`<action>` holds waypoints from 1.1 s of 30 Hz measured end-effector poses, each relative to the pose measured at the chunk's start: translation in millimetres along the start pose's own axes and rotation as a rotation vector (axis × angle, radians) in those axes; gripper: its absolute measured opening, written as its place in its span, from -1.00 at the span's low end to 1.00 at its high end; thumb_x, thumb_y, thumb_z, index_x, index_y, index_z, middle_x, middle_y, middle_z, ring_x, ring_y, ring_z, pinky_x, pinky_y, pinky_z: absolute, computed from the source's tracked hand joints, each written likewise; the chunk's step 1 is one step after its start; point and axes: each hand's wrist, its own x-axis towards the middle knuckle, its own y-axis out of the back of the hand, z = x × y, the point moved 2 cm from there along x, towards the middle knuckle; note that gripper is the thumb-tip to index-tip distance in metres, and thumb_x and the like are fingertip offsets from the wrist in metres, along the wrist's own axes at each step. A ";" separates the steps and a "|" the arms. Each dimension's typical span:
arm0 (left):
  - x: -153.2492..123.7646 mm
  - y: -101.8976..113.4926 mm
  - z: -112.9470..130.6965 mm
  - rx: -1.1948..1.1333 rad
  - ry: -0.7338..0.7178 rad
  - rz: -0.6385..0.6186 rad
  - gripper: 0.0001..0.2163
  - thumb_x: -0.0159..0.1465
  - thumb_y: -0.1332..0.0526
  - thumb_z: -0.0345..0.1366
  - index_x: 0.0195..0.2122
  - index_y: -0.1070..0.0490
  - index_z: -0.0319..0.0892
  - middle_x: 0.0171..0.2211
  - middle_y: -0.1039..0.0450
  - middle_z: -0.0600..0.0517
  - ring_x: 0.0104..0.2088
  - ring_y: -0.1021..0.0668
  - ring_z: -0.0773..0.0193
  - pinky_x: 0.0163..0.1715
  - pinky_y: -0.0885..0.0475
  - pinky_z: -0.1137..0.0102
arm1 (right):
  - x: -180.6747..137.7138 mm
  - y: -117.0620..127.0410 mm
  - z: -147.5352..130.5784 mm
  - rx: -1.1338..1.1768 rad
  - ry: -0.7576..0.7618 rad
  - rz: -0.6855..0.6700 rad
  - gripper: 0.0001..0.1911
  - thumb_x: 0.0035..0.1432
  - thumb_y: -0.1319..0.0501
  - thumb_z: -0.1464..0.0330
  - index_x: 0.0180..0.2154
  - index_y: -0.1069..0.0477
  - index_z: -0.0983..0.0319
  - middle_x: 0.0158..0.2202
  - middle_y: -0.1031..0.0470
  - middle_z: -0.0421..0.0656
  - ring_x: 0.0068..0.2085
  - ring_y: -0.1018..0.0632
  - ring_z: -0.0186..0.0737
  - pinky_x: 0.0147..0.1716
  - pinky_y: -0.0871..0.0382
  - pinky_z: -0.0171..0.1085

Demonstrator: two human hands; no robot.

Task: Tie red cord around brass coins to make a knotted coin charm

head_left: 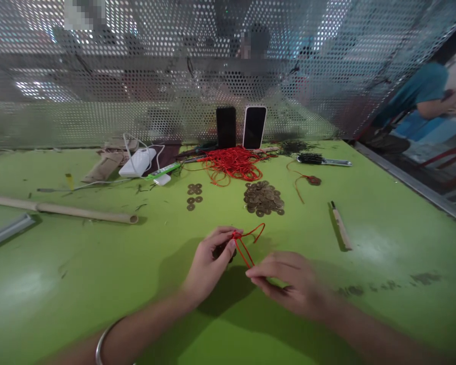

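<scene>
My left hand (215, 261) pinches a knotted part of a red cord (244, 249) between thumb and fingers. Dark round pieces, apparently coins, show partly beneath that thumb; the palm side hides the rest. A strand of the cord runs down to my right hand (289, 279), whose thumb and forefinger are closed on its end. One loose tail of cord curls up to the right of the knot. Beyond the hands lies a heap of holed bronze coins (263, 198), with a small group of coins (194, 195) to its left.
A tangle of red cord (233, 163) lies before two phones (254, 128) leaning on the perforated metal screen (167, 81). Rightward are a hairbrush (323, 160) and a wooden-handled tool (341, 226). A bamboo stick (87, 212) and white charger (137, 163) lie left. Another person sits far right.
</scene>
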 end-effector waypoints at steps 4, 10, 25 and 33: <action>-2.3 0.1 1.7 -0.016 0.027 0.004 -0.75 0.31 -0.08 -0.25 -0.13 -0.51 -0.13 -0.08 -0.40 -0.05 -0.10 -0.45 0.22 -0.22 -0.40 0.42 | -0.6 -3.4 0.1 -0.028 -0.019 -0.068 -0.94 0.16 -0.20 0.47 -0.29 -0.43 0.23 -0.44 -0.53 -0.24 -0.45 -0.48 -0.39 -0.44 -0.30 -0.40; -4.0 0.8 1.8 -0.085 0.098 0.013 -0.69 0.35 0.01 -0.18 -0.11 -0.49 -0.12 -0.08 -0.42 -0.01 -0.16 -0.48 0.27 -0.21 -0.39 0.44 | 0.0 -5.0 6.4 0.021 -0.129 -0.041 -0.93 0.17 -0.19 0.46 -0.29 -0.44 0.23 -0.44 -0.54 -0.23 -0.44 -0.50 -0.40 -0.42 -0.33 -0.41; -2.1 -2.3 -0.4 -0.046 -0.025 -0.009 -0.83 0.21 -0.22 -0.24 -0.28 -0.56 -0.16 -0.25 -0.53 -0.04 -0.21 -0.52 0.24 -0.21 -0.44 0.40 | -3.9 -9.7 7.5 -0.025 -0.109 -0.136 -0.88 0.16 -0.17 0.44 -0.23 -0.41 0.20 -0.42 -0.53 -0.24 -0.43 -0.48 -0.37 -0.40 -0.30 -0.38; -3.3 -4.5 6.1 -0.045 -0.035 -0.095 -0.87 0.19 -0.23 -0.28 -0.35 -0.56 -0.18 -0.30 -0.53 -0.05 -0.28 -0.53 0.24 -0.28 -0.45 0.40 | -3.6 -0.9 14.1 0.072 -0.223 0.016 -0.81 0.20 -0.10 0.47 -0.14 -0.37 0.21 -0.38 -0.51 -0.20 -0.46 -0.47 -0.41 -0.49 -0.32 -0.44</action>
